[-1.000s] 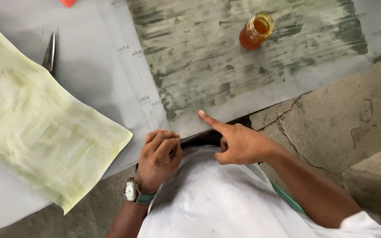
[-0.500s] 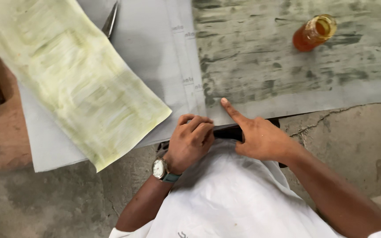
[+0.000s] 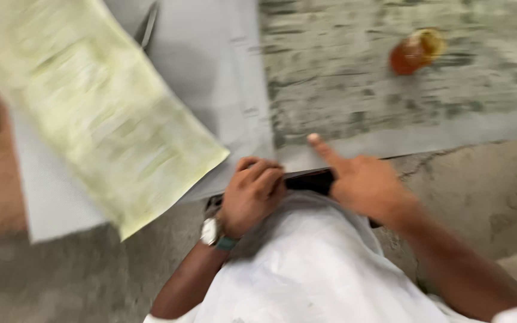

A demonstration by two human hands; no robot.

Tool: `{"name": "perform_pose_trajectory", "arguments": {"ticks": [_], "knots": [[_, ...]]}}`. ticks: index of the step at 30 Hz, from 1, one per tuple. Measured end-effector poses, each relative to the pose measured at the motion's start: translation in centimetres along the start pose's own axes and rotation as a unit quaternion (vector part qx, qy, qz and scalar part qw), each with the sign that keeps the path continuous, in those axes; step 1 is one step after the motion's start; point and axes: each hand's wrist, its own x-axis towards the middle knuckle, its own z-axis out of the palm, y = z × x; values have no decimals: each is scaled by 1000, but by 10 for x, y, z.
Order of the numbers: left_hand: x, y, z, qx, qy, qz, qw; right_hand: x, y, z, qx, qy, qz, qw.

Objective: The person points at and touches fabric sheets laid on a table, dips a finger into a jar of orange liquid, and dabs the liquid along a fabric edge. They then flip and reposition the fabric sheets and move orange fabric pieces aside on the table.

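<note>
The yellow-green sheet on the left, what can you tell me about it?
The yellow-green sheet is a long, pale rectangle that looks like thin cloth or paper, mottled with faint greenish streaks. It lies flat and slanted on a larger grey sheet, its near corner hanging past that sheet's edge over the concrete floor. Motion blur hides finer detail. Neither hand touches it; the left hand is the nearer one, curled just beyond its right corner.
</note>
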Motion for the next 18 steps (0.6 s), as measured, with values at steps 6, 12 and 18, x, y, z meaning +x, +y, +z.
{"name": "perform_pose_trajectory", "arguments": {"ticks": [6, 12, 18], "knots": [[-2, 12, 10, 46, -43, -43, 997, -6, 133, 56, 201, 170, 19, 965], [-31, -21, 33, 89, -73, -76, 990, -13, 389, 79, 342, 529, 340, 698], [-54, -62, 47, 93, -48, -78, 991, 22, 479, 122, 657, 491, 256, 511]]}}
